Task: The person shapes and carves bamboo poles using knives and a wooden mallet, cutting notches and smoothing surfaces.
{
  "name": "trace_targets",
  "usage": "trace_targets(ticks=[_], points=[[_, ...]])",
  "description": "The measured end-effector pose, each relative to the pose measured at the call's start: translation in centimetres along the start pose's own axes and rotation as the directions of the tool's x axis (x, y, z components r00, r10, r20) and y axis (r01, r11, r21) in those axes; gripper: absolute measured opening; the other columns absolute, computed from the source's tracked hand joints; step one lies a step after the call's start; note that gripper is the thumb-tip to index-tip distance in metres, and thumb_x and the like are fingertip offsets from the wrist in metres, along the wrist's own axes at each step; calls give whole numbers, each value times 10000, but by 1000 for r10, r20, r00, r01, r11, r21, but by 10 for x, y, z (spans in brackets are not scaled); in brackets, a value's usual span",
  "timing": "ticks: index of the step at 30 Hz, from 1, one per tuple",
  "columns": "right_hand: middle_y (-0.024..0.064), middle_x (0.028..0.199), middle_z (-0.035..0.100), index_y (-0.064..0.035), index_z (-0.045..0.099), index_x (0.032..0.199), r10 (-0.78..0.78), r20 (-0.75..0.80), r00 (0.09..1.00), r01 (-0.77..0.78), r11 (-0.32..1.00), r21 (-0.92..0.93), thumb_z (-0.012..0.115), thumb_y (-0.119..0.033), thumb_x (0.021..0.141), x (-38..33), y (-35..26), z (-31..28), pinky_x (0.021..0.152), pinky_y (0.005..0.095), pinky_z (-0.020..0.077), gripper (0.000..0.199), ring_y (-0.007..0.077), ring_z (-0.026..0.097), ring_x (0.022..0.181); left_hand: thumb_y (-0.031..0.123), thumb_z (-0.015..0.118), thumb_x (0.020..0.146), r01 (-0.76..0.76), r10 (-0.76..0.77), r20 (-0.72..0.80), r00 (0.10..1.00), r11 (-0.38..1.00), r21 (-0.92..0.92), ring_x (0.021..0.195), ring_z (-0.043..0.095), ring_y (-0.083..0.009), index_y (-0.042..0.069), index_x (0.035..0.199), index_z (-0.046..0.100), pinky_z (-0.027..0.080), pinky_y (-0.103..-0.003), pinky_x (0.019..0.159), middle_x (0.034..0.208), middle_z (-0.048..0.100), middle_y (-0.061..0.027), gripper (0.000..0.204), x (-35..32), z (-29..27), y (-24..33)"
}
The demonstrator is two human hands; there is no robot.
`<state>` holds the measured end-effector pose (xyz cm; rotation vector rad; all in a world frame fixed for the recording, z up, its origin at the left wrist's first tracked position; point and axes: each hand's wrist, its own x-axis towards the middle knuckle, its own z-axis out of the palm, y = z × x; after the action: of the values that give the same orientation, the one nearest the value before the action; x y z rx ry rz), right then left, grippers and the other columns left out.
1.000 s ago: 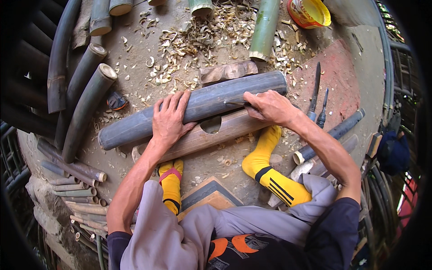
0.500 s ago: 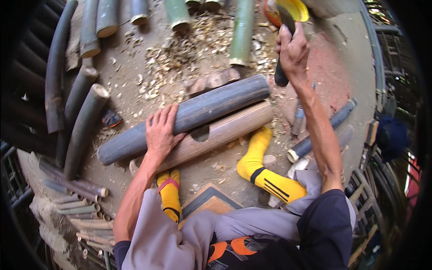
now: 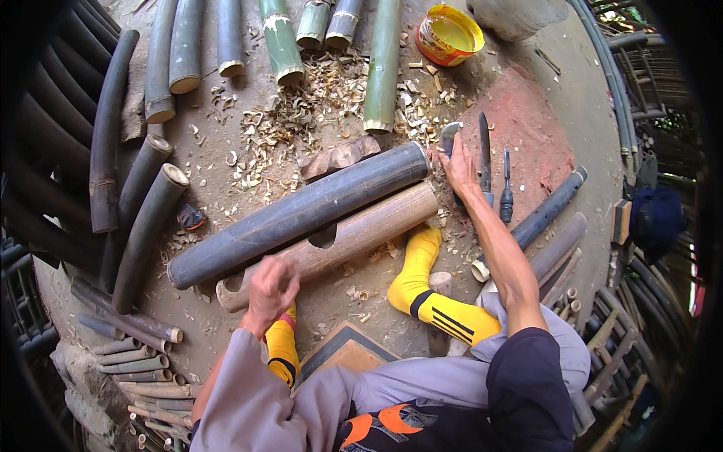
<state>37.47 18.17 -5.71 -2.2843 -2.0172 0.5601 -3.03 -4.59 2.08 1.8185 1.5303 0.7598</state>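
My right hand (image 3: 461, 169) is closed around a broad-bladed knife (image 3: 449, 137), low over the ground past the right end of the bamboo; much of its dark handle is hidden by my fingers. My left hand (image 3: 271, 292) is loosely curled, with nothing visible in it, just in front of a brown bamboo tube (image 3: 376, 230) near its left end. That tube has a rounded notch cut in its side. Behind it, nearly parallel, lies a dark grey bamboo tube (image 3: 301, 212). A rough wood block (image 3: 340, 157) sits against its far side.
A long narrow knife (image 3: 484, 147) and a chisel (image 3: 507, 188) lie right of my hand. A yellow-and-red bucket (image 3: 449, 36) stands farther back. Wood chips (image 3: 301, 117) and green bamboo (image 3: 382, 79) lie ahead; dark curved bamboo (image 3: 143, 245) is at left. My yellow-socked feet (image 3: 416, 264) flank the work.
My right hand has come down and nearer with the knife, from beside the bucket. My left hand has let go of the bamboo tubes, drawn back toward me and curled its fingers.
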Motion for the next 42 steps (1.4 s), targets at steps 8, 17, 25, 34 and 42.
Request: trace_targets(ticks=[8, 17, 25, 34, 42], points=[[259, 1060, 555, 2, 521, 1235, -433, -227, 872, 455, 889, 53, 633, -116, 807, -21, -40, -34, 787, 472, 515, 457, 377, 586, 951, 638, 610, 799, 647, -647, 746, 156, -503, -572, 1089, 592, -320, -92, 1370, 298, 552, -382, 853, 1275, 499, -257, 977, -89, 16, -13], [195, 1209, 500, -75, 456, 1289, -829, 227, 512, 857, 509, -74, 686, -172, 657, -150, -92, -17, 949, 478, 423, 680, 346, 490, 1131, 459, 801, 682, 120, -885, 441, 151, -426, -897, 1383, 212, -415, 54, 1479, 87, 290, -628, 1065, 1487, 194, -223, 1144, -55, 39, -33], [185, 1255, 459, -93, 364, 1396, -762, 221, 609, 793, 592, -143, 830, -229, 553, -159, -103, -24, 981, 523, 372, 973, 365, 455, 1141, 353, 788, 672, 86, -898, 22, 439, 18, -996, 1132, 516, -286, 109, 1297, 467, 495, -516, 900, 1242, 514, -88, 743, -54, -3, -26], [256, 1117, 536, 42, 385, 1279, -519, -189, 834, 543, 706, 454, 801, -372, 591, -128, -122, -61, 909, 451, 484, 904, 375, 573, 1047, 80, 632, 827, 95, -392, -179, 902, 585, -805, 1072, 594, -233, 15, 1270, 496, 492, -361, 930, 1209, 574, -116, 468, 29, -76, 39], [261, 1030, 565, 113, 360, 1173, 213, -200, 956, 40, 583, 811, 749, -572, 645, -74, -75, -70, 758, 405, 543, 948, 310, 633, 835, 86, 671, 825, 431, -530, 121, 839, 514, -742, 919, 642, -171, 7, 1180, 566, 519, -293, 809, 1073, 631, -92, 378, -12, -27, 12]])
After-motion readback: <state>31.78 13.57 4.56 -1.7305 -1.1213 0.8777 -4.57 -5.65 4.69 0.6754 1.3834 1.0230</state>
